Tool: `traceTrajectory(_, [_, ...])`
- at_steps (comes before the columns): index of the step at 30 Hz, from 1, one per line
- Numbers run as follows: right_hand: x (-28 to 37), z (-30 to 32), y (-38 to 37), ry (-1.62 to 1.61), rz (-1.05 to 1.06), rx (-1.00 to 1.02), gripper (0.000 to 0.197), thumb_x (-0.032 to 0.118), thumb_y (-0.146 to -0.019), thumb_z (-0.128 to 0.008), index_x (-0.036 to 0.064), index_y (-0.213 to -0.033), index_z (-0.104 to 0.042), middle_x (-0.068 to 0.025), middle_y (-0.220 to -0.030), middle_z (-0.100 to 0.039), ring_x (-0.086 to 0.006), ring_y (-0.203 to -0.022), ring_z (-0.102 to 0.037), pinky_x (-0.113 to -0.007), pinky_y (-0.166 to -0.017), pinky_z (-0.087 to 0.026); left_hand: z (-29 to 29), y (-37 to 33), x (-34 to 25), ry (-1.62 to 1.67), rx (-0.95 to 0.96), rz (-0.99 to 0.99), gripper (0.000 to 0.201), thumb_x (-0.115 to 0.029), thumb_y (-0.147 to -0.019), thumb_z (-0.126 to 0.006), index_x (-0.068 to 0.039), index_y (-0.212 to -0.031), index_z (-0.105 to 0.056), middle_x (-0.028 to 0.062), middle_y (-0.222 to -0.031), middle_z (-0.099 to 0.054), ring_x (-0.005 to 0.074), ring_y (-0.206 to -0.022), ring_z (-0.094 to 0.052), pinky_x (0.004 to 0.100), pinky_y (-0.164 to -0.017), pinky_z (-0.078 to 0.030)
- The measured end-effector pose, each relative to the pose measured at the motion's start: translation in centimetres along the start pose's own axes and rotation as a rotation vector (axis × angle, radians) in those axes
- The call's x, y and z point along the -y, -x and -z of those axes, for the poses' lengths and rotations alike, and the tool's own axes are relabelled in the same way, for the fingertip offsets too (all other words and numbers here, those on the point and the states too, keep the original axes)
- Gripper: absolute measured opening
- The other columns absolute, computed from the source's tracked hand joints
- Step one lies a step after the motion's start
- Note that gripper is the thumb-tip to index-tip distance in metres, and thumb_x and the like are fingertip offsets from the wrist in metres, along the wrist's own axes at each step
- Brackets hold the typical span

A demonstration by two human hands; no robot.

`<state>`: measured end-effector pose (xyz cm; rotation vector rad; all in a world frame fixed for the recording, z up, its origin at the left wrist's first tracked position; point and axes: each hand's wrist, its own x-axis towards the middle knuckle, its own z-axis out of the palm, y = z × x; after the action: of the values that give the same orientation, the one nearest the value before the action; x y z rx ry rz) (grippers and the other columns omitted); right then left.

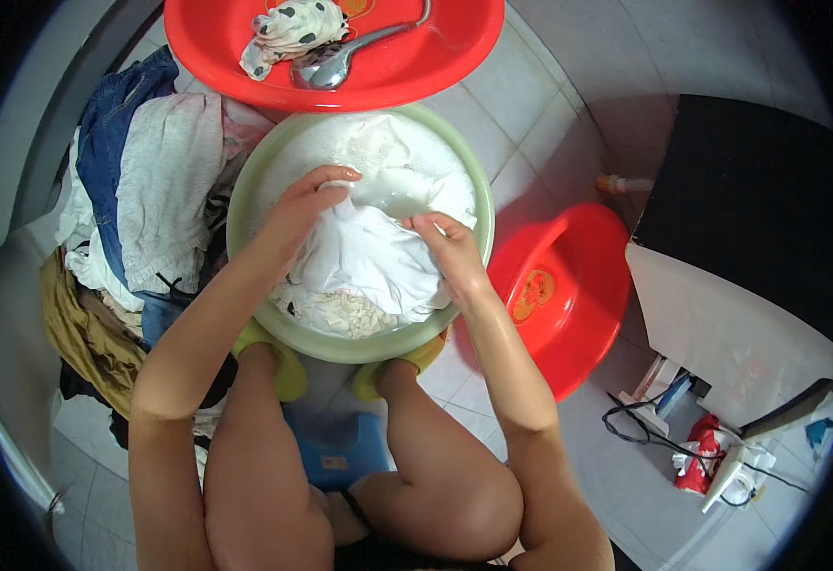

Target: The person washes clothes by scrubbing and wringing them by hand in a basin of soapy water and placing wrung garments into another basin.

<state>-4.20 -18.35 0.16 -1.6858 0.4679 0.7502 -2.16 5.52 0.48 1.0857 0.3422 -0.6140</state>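
A pale green basin (485,195) stands between my feet, full of soapy water and white laundry. Over it I hold up a white cloth garment (369,255), its kind not clear from its folds, spread between both hands. My left hand (313,198) pinches its upper left edge, fingers closed. On the other side my right hand (447,249) grips the garment's right edge between thumb and fingers. Below the garment, cream-coloured wet fabric (335,312) lies in the suds at the basin's near side. More white cloth (388,143) floats at the far side.
Beyond the basin, a red tub (416,81) holds a shower head (326,68) and a wrung spotted cloth (293,33). Clothes (171,176) are heaped at left. A second red tub (583,285) leans at right, near a black-topped white cabinet (721,314) and cables (640,428). A blue stool (340,452) is beneath me.
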Motion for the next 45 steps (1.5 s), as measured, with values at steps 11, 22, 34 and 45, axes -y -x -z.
traceTrajectory(11, [-3.6,-5.3,-7.8,0.711,0.486,-0.344,0.036,0.024,-0.087,-0.062,0.0036,-0.115,-0.051,-0.0154,-0.086,-0.06,-0.0276,-0.078,-0.059,-0.036,-0.071,-0.047,5.5,-8.7,11.9,-1.034,-0.273,-0.11,0.029,-0.018,-0.082,-0.063,-0.01,-0.11,-0.061,0.0152,-0.101,-0.064,0.0335,-0.085,-0.062,0.0386,-0.075,-0.048])
traceTrajectory(22, [-0.8,-6.5,-2.6,-1.083,-0.14,0.138,0.035,0.038,-0.091,-0.057,0.003,-0.088,-0.058,-0.0048,-0.081,-0.058,-0.015,-0.072,-0.057,-0.03,-0.062,-0.048,-5.5,0.3,3.4,-1.057,0.081,-0.962,0.012,-0.017,-0.081,-0.065,-0.007,-0.079,-0.06,0.0103,-0.074,-0.06,0.0314,-0.064,-0.059,0.0337,-0.06,-0.048])
traceTrajectory(34, [2.9,-10.2,0.3,-0.672,-0.303,-0.088,0.04,0.036,-0.095,-0.047,0.004,-0.119,-0.049,-0.0102,-0.118,-0.054,-0.0203,-0.106,-0.054,-0.035,-0.085,-0.048,-2.7,-2.5,5.0,-0.853,-0.279,-0.821,0.007,-0.023,-0.077,-0.064,-0.016,-0.075,-0.066,0.0091,-0.063,-0.061,0.0285,-0.054,-0.06,0.039,-0.048,-0.044])
traceTrajectory(45, [1.3,-7.8,-0.7,-0.558,-0.142,-0.129,0.04,0.035,-0.095,-0.049,0.0008,-0.115,-0.054,-0.0067,-0.102,-0.059,-0.0143,-0.095,-0.055,-0.029,-0.082,-0.046,-1.7,-3.9,3.8,-0.705,-0.345,-0.539,0.024,-0.025,-0.089,-0.057,-0.002,-0.083,-0.061,0.0139,-0.065,-0.059,0.0289,-0.062,-0.06,0.0337,-0.056,-0.044])
